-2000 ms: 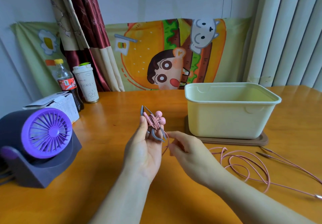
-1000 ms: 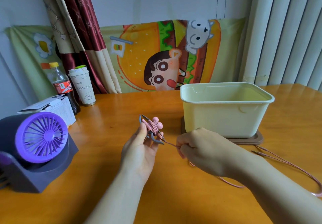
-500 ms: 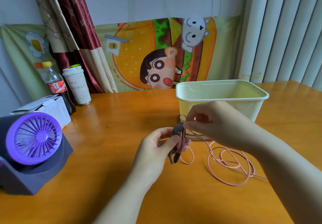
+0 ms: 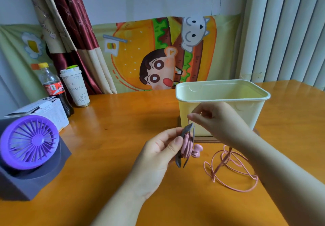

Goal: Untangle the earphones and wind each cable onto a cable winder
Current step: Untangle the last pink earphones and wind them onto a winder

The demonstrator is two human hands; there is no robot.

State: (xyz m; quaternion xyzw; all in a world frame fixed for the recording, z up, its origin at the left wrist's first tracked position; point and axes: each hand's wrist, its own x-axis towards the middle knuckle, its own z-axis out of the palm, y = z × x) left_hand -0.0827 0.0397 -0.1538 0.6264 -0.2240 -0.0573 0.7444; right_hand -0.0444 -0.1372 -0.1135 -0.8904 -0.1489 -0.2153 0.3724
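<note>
The middle of the grey plastic cable winder (image 4: 186, 129) is covered by turns of the thin pink earphone cable (image 4: 186, 145) and by the thumb of the left hand (image 4: 158, 149). The stretch pinched in the right hand (image 4: 217, 120) is mostly hidden behind its fingers (image 4: 194, 117). Its run down to the orange wooden tabletop (image 4: 123, 124) is masked by the right forearm. Both forearms are cut off by the lower edge. The flat brown base (image 4: 204, 139) under the cream plastic tub (image 4: 249, 115) is largely concealed. The purple desk fan (image 4: 29, 141) is clipped at the left edge. The handwriting on the white paper cup (image 4: 77, 87) is too small to be read.
</note>
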